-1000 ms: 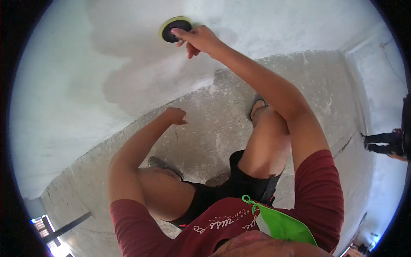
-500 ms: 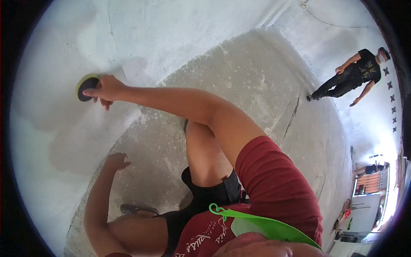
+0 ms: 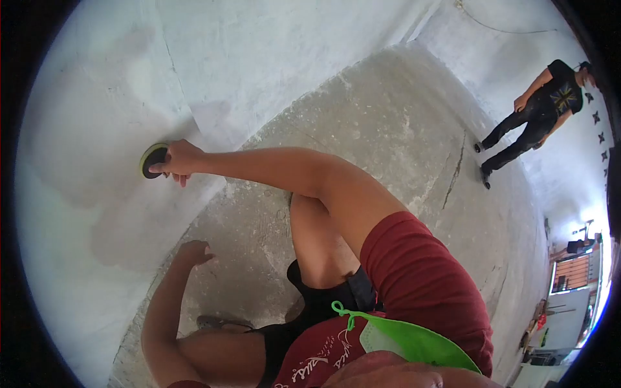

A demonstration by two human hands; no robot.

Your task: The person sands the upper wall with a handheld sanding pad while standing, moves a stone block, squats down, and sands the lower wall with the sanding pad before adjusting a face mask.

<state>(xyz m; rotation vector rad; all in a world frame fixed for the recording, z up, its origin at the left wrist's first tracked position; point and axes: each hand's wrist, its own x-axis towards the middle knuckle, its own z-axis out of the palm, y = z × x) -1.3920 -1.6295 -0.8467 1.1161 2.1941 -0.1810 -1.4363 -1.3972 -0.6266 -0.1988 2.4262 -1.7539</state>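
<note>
My right hand grips a round black pad with a yellow-green rim, which is held against the pale wall at the left. Darker grey patches spread over the wall around the pad. Lower down, my left hand hangs over the concrete floor near the foot of the wall, touching nothing that shows. Its fingers are curled, and nothing can be made out in them.
A person in dark clothes stands at the right, beyond a long crack in the concrete floor. Farther off at the lower right are an orange barred opening and assorted items. My bent knees are below my arms.
The view has swung to the right, bringing the standing person fully into sight. Since half a second ago the pad and my right hand appear slightly lower and farther right; the person's legs have moved apart.
</note>
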